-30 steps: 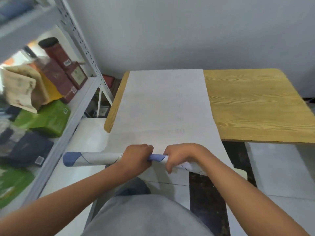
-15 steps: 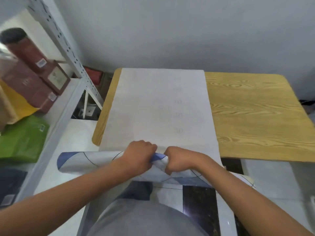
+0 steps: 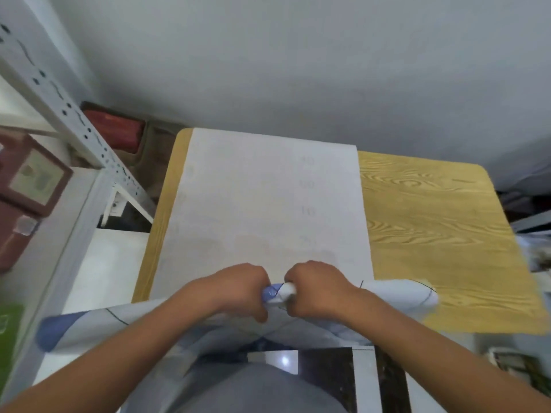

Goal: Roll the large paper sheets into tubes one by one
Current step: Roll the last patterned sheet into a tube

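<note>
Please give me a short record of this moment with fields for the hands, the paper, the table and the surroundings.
left hand: grips the paper roll near its middle
right hand: grips the same roll, close beside the left
paper roll: partly rolled, lying across the table's near edge
paper sheet: unrolled part lies flat, faint numbers printed
wooden table: bare to the right of the sheet
metal shelf: stands to the left, holding boxes

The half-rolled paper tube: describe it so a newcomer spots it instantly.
Start at the yellow wooden table; a large white paper sheet covers its left part. At the sheet's near edge lies the half-rolled paper tube, gripped mid-length by the left hand and right hand. Only it shows blue patches and curved lines.
</note>
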